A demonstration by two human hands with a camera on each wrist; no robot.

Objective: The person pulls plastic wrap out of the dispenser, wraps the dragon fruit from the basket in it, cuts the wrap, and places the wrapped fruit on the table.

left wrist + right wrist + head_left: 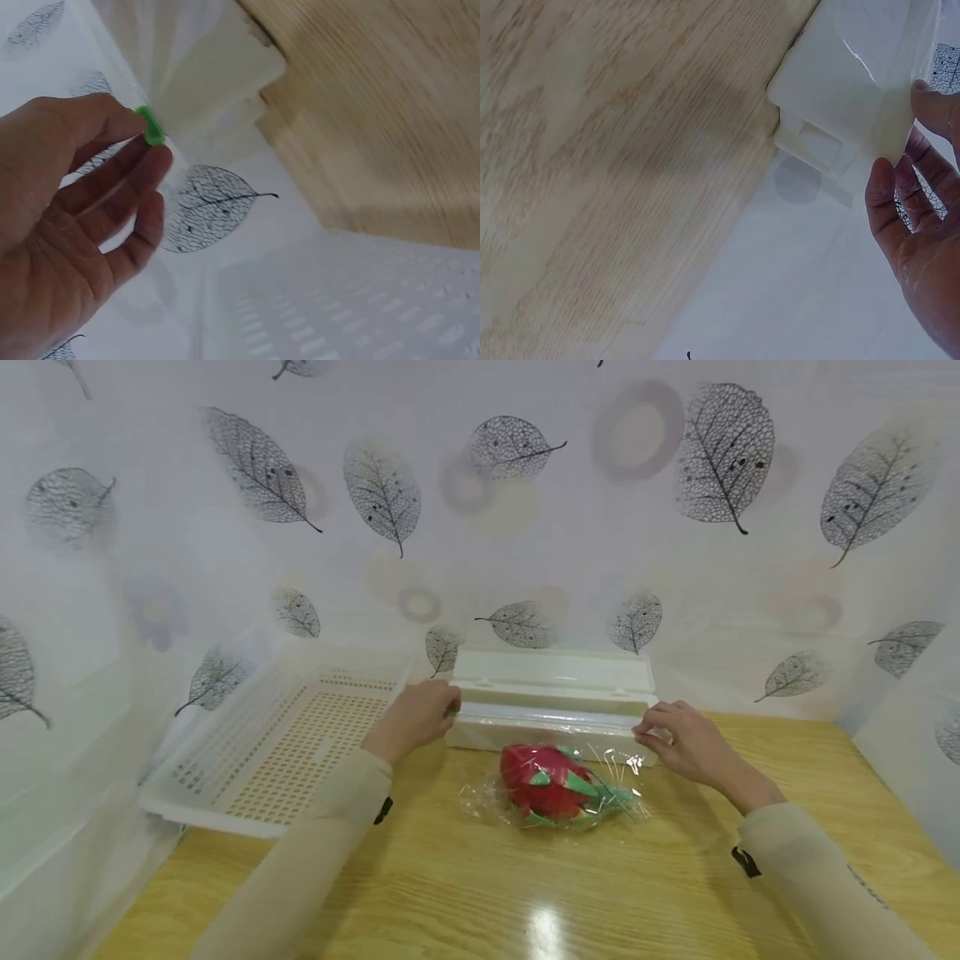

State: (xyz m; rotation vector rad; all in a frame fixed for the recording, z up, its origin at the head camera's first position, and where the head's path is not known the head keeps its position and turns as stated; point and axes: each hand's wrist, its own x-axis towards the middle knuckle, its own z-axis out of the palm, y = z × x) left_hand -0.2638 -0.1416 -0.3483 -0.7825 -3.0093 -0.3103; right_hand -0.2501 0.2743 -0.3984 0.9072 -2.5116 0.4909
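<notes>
A white cling film box (551,739) stands at the back of the table with its lid (555,670) raised. Clear cling film (480,793) runs from its front over a red dragon fruit (543,781) with green scales, lying on its side. At the box's left end, my left hand (420,714) pinches a small green slide cutter (152,126) between thumb and forefinger. My right hand (690,747) grips the box's right end, thumb on the top edge and forefinger (881,180) lower down.
To the left, a white perforated plastic basket (225,810) sits on the wood-grain table (450,893). A white curtain (570,568) with a leaf print hangs right behind the box and basket.
</notes>
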